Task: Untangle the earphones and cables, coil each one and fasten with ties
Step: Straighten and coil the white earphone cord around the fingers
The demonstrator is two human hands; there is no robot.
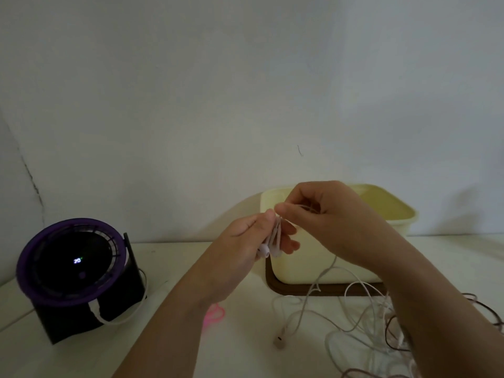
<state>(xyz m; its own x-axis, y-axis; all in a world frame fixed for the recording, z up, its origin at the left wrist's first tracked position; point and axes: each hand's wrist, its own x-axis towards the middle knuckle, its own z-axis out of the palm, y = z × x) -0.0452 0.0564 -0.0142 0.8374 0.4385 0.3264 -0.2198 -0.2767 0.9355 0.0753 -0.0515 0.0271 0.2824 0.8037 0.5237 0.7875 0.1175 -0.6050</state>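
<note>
Both hands are raised in front of the cream-yellow box (308, 268), which serves here as the landmark. The left hand (245, 241) sits just left of the box's front-left corner, its grip pressed together on the white earphones (268, 248): the thumb lies over the thin stems near the top, and the two earbuds hang out below the fingers, side by side, against the box's front wall. The right hand (324, 216) is in front of the box's upper rim, touching the left hand at the fingertips; its thumb and forefinger pinch the earphones' thin wire right where it leaves the left grip, with the other fingers curled. From that pinch the white cord (321, 276) drops down across the box's front wall to the surface (191, 347). In front of the box and to its right lies a loose tangle of white cables (362, 331), mixed with dark brownish cables (392, 334) at the far right. A small plug end (279, 341) rests on the surface in front of the box. A pink tie (215, 315) lies left of the box, partly hidden under the left forearm. Well left of the box stands a purple-rimmed fan (73, 271) on a dark base.
</note>
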